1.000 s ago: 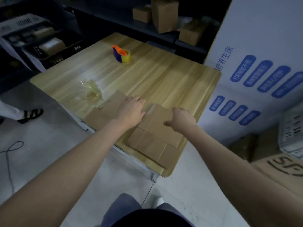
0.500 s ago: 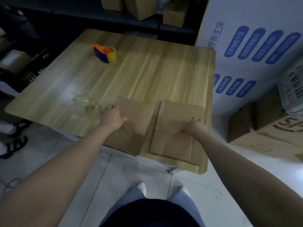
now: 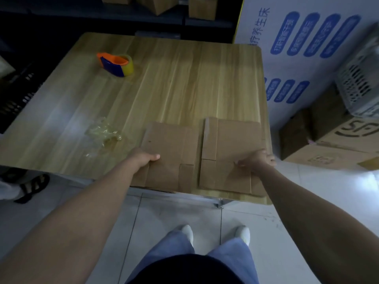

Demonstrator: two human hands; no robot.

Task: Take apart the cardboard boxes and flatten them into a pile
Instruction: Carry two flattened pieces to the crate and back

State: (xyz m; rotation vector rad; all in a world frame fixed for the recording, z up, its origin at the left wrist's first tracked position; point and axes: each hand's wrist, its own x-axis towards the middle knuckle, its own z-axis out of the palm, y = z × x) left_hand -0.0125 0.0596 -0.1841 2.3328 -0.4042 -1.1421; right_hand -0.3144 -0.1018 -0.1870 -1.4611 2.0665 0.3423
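At the near edge of the wooden table (image 3: 184, 83), the left box (image 3: 172, 148) and right box (image 3: 235, 140) lie flat, side by side. The left hand (image 3: 143, 158) pinches the left box's outer edge, thumb on top. The right hand (image 3: 257, 160) grips the right box by the table's right edge, probably to stack them.

This is looking like a stockroom or packing area: brown boxes (image 3: 202, 8) are sitting on dark shelving (image 3: 164, 19) behind the wooden surface (image 3: 184, 78). A tall white printed carton (image 3: 307, 48) is standing beside it. More cartons (image 3: 338, 148) and a white plastic crate (image 3: 361, 85) are crowding the tiled floor (image 3: 184, 210), and a tape dispenser (image 3: 115, 64) is lying on the surface.
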